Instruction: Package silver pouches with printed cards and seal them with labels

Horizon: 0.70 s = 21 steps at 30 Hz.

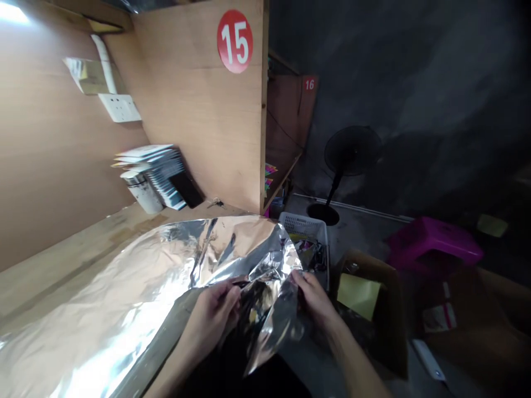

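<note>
A large sheet of shiny silver foil (166, 260) lies along the wooden desk and hangs over its front edge toward me. My left hand (218, 309) pinches the foil's near edge, thumb pressed against the fingers. To the right, my right hand (311, 293) grips the foil's right end between thumb and fingers. Between the two hands the foil is crumpled, and a loose flap droops below them. The fingertips of both hands are partly hidden by the foil.
A wooden partition (199, 110) rises behind the desk (25, 293). A tumbler (143, 190), stacked booklets (161, 171) and a black phone (186, 189) stand against it. On the floor are a white basket (302, 224), a fan (352, 149), a cardboard box (394, 320) and a magenta stool (435, 237).
</note>
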Motion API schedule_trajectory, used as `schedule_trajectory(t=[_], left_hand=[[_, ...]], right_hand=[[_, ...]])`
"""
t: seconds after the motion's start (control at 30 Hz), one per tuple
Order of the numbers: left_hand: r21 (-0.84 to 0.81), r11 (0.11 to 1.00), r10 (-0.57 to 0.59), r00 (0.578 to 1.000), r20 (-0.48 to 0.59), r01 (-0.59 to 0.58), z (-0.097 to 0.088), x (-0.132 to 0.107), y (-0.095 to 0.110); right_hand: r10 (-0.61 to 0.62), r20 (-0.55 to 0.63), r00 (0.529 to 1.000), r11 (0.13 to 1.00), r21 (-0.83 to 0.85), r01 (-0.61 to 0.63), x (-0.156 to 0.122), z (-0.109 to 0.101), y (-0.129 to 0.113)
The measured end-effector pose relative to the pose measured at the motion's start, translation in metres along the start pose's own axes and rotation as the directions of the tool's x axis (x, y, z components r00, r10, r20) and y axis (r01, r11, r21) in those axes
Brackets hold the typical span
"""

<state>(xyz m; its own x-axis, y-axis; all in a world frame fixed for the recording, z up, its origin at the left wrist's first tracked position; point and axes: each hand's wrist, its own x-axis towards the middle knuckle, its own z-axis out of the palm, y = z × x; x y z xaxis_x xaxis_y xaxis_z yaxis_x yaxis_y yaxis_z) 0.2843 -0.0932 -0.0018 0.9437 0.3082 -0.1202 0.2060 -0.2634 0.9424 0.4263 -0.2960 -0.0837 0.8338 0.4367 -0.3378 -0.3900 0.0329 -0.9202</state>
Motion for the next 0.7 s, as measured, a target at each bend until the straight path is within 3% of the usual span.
schedule_trajectory(t=[0.1, 0.2, 0.27, 0.33, 0.5, 0.6, 0.7], left_hand=[[0.311, 0.938, 0.145, 0.988, 0.051, -0.153, 0.014, -0.017, 0.016], [0.636, 0.747, 0.212, 0.976, 0.051, -0.195, 0.032, -0.032, 0.023], [0.744, 0.644, 0.211, 0.976, 0.050, -0.178, 0.037, -0.035, 0.019], [0.754, 0.638, 0.191, 0.980, 0.046, -0.160, 0.035, -0.035, 0.011], [0.518, 0.849, 0.123, 0.992, -0.006, -0.102, 0.015, -0.030, -0.004], [0.204, 0.973, 0.109, 0.994, 0.009, -0.108, 0.006, -0.031, -0.007], [-0.147, 0.989, 0.021, 0.998, 0.063, -0.011, -0.009, -0.029, -0.008]], right_hand=[[-0.051, 0.137, 0.989, 0.997, 0.060, 0.043, -0.014, 0.017, -0.009], [-0.202, 0.160, 0.966, 0.973, -0.084, 0.217, -0.024, 0.046, -0.024], [-0.276, 0.131, 0.952, 0.934, -0.200, 0.298, -0.028, 0.065, -0.032], [-0.323, 0.099, 0.941, 0.899, -0.279, 0.338, -0.029, 0.082, -0.036], [-0.413, 0.127, 0.902, 0.845, -0.316, 0.431, -0.033, 0.104, -0.028], [-0.430, 0.185, 0.884, 0.842, -0.271, 0.467, -0.033, 0.104, -0.023], [-0.392, 0.128, 0.911, 0.880, -0.238, 0.412, -0.024, 0.090, -0.021]])
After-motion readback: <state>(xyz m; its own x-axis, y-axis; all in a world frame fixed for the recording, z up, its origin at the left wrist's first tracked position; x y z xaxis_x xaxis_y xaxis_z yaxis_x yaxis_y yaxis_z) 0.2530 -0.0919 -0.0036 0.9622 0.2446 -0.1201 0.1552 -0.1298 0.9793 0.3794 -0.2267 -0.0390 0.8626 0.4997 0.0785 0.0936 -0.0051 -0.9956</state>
